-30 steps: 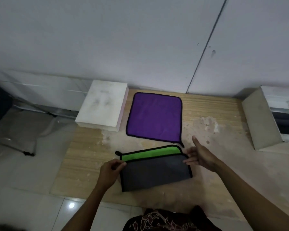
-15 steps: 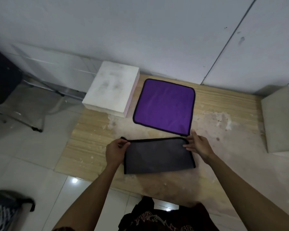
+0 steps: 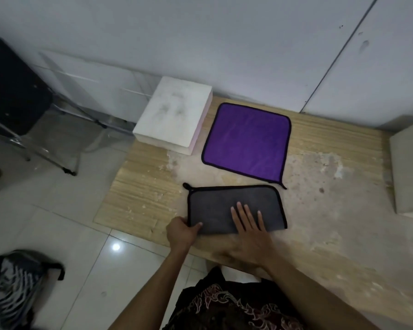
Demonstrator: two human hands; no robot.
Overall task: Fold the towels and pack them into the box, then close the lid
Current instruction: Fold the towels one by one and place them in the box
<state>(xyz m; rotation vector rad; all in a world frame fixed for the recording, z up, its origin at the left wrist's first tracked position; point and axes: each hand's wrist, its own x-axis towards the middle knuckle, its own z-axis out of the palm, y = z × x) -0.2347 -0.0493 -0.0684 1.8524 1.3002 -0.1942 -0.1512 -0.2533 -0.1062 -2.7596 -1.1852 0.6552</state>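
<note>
Fingers (image 3: 246, 211) of the right hand (image 3: 250, 232) lie spread and flat on the grey towel (image 3: 215, 203), pressing its near half down, while the left hand (image 3: 181, 232) pinches the towel's near-left corner, thumb on top and the other fingers hidden beneath. This towel, black-edged and folded in half, rests on the worn wooden board (image 3: 332, 210) just in front of the person, a small hanging loop sticking out at its far-left corner. It looks like thin microfibre: light, limp and a little grippy, so it should hold a crease only if pressed, and it is best taken by a corner or along the bound edge, where the trim gives some stiffness. The next fold probably brings the left end across to the right. Beyond it, close but apart, the purple towel (image 3: 248, 139) lies flat and unfolded. Just left of that, against the wall, stands the white box (image 3: 174, 115), its lid apparently on.
</note>
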